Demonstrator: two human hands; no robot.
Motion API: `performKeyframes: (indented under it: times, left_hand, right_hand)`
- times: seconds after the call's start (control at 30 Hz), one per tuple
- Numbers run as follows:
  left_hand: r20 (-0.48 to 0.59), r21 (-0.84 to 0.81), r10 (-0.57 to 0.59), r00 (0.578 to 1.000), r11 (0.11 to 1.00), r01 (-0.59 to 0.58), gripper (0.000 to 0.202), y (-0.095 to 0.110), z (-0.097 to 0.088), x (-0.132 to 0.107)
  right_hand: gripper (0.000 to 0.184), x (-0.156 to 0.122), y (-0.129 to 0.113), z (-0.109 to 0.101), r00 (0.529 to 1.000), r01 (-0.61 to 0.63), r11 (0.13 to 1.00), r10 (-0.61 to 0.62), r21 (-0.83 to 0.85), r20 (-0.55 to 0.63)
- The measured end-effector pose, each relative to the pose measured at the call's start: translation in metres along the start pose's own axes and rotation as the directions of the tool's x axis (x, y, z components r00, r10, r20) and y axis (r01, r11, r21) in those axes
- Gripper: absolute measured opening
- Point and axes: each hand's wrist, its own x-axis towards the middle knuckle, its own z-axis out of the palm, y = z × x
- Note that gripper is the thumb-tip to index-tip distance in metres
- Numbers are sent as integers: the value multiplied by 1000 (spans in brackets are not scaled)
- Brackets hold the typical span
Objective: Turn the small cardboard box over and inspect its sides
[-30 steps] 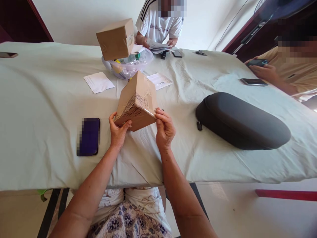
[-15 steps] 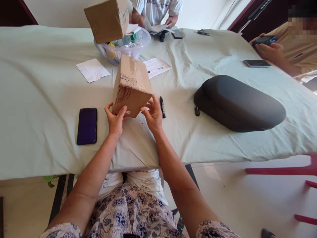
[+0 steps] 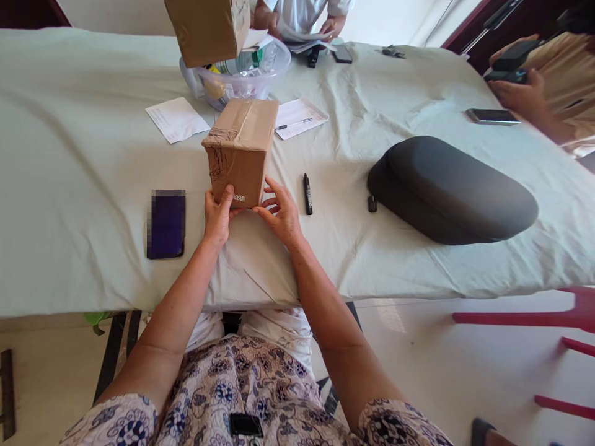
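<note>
Between my hands is a small brown cardboard box (image 3: 242,161), taped along its top and scribbled with dark ink on the near left edges. My left hand (image 3: 217,214) grips its lower near left corner, thumb on the front face and fingers underneath. At the lower right corner, my right hand (image 3: 281,214) holds the box with thumb and fingers around the edge. A black marker (image 3: 307,194) without its cap lies just right of my right hand. Its black cap (image 3: 372,204) rests farther right. Whether the box's base touches the cloth is hidden.
A grey padded seat-like object (image 3: 455,189) lies on the right of the cloth-covered table (image 3: 83,186). A phone (image 3: 166,224) is at left. Behind are papers (image 3: 178,120), a filled plastic basin (image 3: 279,62) and a larger box (image 3: 204,31). Two people hold things across the table.
The box has turned and tilted, so its top and front now face me more squarely. My right hand has shifted to its lower right corner. The view has moved slightly.
</note>
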Motion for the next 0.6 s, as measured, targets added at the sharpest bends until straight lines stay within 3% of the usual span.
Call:
performKeyframes:
  times: [0.2,0.33,0.5,0.6]
  left_hand:
    - [-30,337,290,957,904,-263,76,-3,-3,-5]
    - [-58,476,356,933,831,-287,89,-4,-3,-7]
    - [-58,587,512,857,712,-385,103,-3,-2,-11]
    - [-64,570,497,865,730,-377,105,-2,-2,-12]
  right_hand:
    - [54,-2,-9,2,996,79,997,-79,5,-34]
    - [48,-5,-15,10,991,103,995,-104,-16,-78]
    - [41,-6,-19,14,985,98,993,-107,-68,-137]
    - [39,-6,-20,16,982,114,990,-126,-86,-144]
